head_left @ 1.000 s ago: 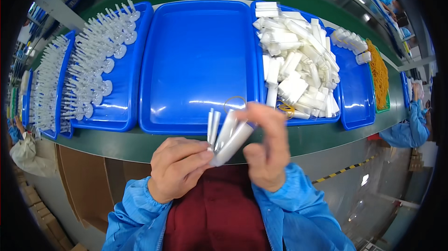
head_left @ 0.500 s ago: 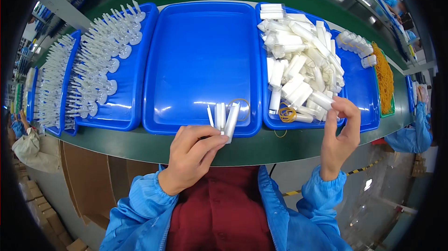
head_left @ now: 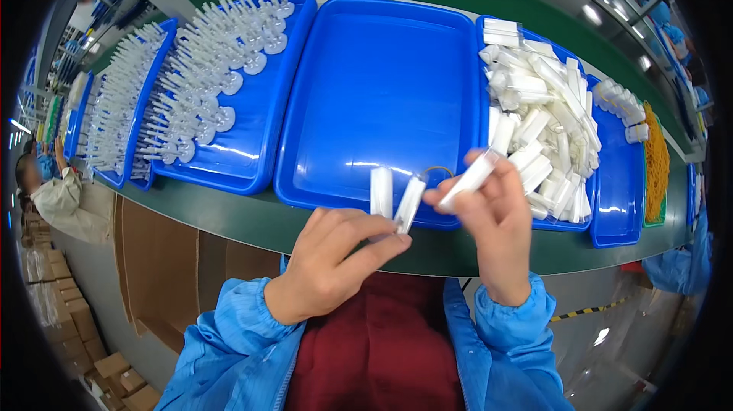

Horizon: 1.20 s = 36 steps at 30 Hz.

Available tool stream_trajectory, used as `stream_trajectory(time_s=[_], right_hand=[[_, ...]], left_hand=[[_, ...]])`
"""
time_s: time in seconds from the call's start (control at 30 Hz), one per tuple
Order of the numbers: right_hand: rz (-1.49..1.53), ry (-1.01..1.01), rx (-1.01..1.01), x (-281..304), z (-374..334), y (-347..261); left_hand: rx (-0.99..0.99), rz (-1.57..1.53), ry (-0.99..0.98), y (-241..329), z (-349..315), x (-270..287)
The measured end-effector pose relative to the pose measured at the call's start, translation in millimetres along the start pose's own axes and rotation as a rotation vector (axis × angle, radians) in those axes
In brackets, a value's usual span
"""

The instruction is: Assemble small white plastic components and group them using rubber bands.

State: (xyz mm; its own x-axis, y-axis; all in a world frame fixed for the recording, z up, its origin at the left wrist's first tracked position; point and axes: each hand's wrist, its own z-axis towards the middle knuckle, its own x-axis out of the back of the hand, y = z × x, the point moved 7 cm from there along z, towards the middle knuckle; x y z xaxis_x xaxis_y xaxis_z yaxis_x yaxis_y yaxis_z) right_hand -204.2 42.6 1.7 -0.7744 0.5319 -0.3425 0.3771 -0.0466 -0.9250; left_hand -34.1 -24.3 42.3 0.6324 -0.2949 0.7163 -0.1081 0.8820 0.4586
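Observation:
My left hand, at the near edge of the middle blue tray, pinches a few white wrapped packets that stand up from its fingertips. To its right, my right hand grips another white packet in clear film, tilted and slightly blurred. A thin yellow rubber band loops out between the two hands; what holds it is hidden. Beyond my right hand, a heap of similar packets fills a blue tray. Below my hands, the middle blue tray shows bare plastic.
On the left, blue trays hold rows of clear plastic parts with upright stems. Farther right stand small white bottle-like pieces in a tray and a green tray of yellow rubber bands. Another person sits at far left.
My right hand has come left from the packet heap, bringing a packet beside my left hand. My left hand keeps its packets. The whole view has shifted, with the trays now farther right.

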Motion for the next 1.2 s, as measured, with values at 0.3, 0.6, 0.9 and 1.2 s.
stream_trajectory(time_s=[0.3, 0.6, 0.9, 1.2], right_hand=[[-0.129, -0.039, 0.026, -11, 8, -2], [-0.256, -0.139, 0.314, -31, -27, 6], [-0.991, 0.195, 0.695, 39, -27, -44], [-1.688, 0.096, 0.670, 68, -10, -56]], left_hand=[[-0.038, -0.083, -0.044, 14, 1, 7], [0.004, -0.111, 0.180, -1, -10, 18], [-0.008, -0.104, 0.105, -7, -7, 0], [0.055, -0.154, 0.079, -11, -7, -16]])
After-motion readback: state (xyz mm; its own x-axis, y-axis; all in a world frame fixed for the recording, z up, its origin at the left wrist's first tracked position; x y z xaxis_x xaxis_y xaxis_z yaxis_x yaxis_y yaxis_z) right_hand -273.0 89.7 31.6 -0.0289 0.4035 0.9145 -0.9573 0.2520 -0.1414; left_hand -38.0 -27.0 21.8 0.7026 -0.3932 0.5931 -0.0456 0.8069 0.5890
